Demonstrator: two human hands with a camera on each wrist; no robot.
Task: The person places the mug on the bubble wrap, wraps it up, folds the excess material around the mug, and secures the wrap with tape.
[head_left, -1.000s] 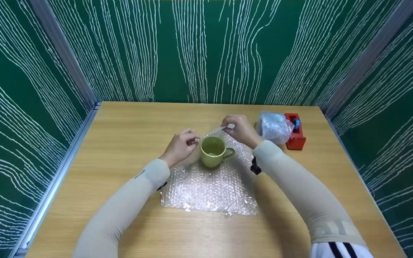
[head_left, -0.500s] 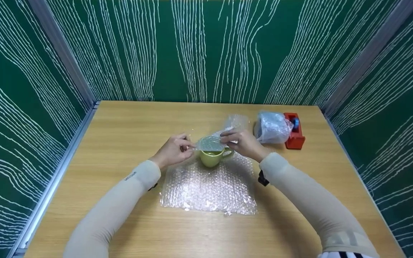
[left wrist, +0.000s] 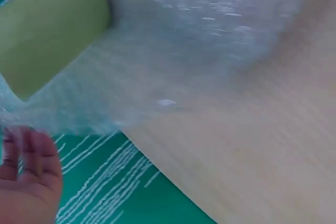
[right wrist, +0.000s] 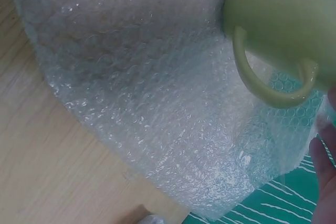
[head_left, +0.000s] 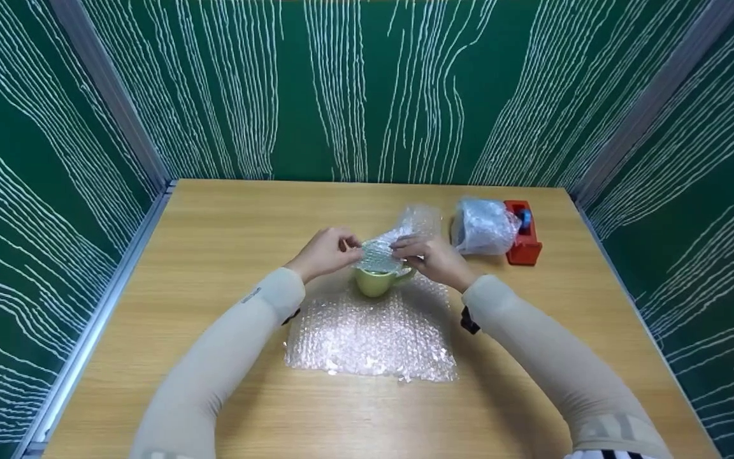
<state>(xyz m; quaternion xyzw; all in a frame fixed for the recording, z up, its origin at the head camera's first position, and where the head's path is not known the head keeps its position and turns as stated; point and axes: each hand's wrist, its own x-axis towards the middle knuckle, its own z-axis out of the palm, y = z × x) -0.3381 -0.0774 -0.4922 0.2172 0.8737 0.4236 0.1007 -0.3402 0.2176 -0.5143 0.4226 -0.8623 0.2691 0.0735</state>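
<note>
A yellow-green mug [head_left: 373, 285] stands upright on a sheet of bubble wrap [head_left: 370, 344], its handle [right wrist: 273, 95] towards the right. The far part of the sheet is drawn up and over the mug's mouth, hiding most of the rim. At the rim's left side my left hand [head_left: 330, 250] pinches the folded edge between thumb and fingers. My right hand [head_left: 436, 258] holds the same flap at the right of the rim, above the handle. In the left wrist view the mug's smooth side shows, with the left hand's fingers [left wrist: 39, 153] curled at the wrap's edge.
Behind my right hand lies a bubble-wrapped bundle [head_left: 485, 226], up against a red tape dispenser [head_left: 525, 250] with a blue roll. The wooden table [head_left: 227, 217] ends at green walls [head_left: 399, 89] with white wavy lines on three sides.
Both hands have brought the far flap of bubble wrap towards me over the mug's mouth. Since half a second ago, my left hand has moved inward to the rim; the right has stayed nearly still.
</note>
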